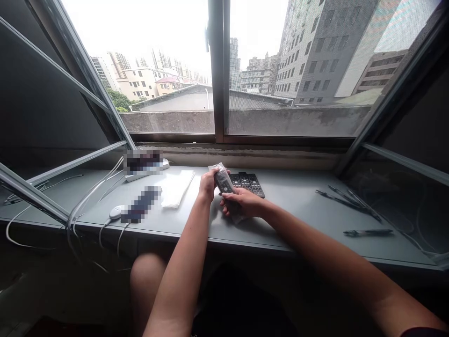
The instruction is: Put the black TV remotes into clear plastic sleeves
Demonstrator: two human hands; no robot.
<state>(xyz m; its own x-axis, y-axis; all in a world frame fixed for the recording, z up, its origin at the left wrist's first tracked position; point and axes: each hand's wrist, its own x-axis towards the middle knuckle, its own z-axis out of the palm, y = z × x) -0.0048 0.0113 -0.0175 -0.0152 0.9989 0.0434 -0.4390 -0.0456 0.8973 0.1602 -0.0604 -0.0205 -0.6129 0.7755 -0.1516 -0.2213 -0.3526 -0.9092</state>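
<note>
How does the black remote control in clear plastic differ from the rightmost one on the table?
The bagged black remote control is in clear plastic; the rightmost black remote control shows no wrapping. The left hand and right hand hold the bagged one; the rightmost one lies on the grey table. Both have buttons.

We've got our left hand (208, 184) and right hand (248, 202) on a plastic-bagged remote control (224, 180). Black remotes (257, 185) on desk (298, 210) at its 2 o'clock, flat white stack (178, 188) at 9.
</note>
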